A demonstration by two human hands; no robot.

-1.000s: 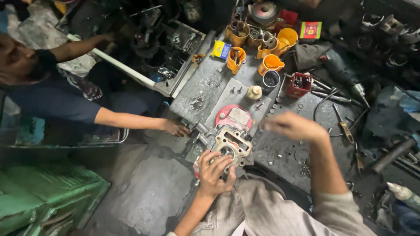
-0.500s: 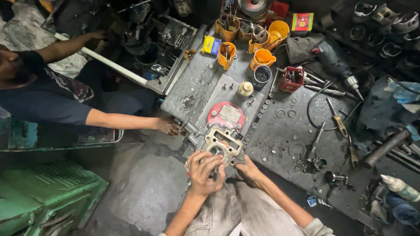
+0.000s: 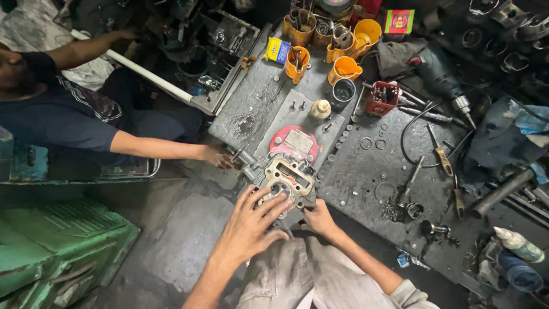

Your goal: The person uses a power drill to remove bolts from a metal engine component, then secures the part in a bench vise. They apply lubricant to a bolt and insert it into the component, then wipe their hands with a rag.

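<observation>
A grey metal engine part [image 3: 286, 182] lies at the near bench edge, long axis running near-left to far-right. The left hand [image 3: 250, 225] rests spread on it; the right hand [image 3: 318, 218] grips its near-right corner. A round red tin [image 3: 293, 141] sits just beyond, a yellow-blue packet [image 3: 277, 50] farther back and a red square box [image 3: 400, 21] far right.

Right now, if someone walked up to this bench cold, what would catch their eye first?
First, the grey metal engine part at the near edge of the greasy bench, with the left hand spread over it and the right hand gripping its near corner. Next, the cluster of orange cups stuffed with tools at the far edge, and the round red lid just beyond the part. On the left, another person's hand reaches in beside it.
</observation>
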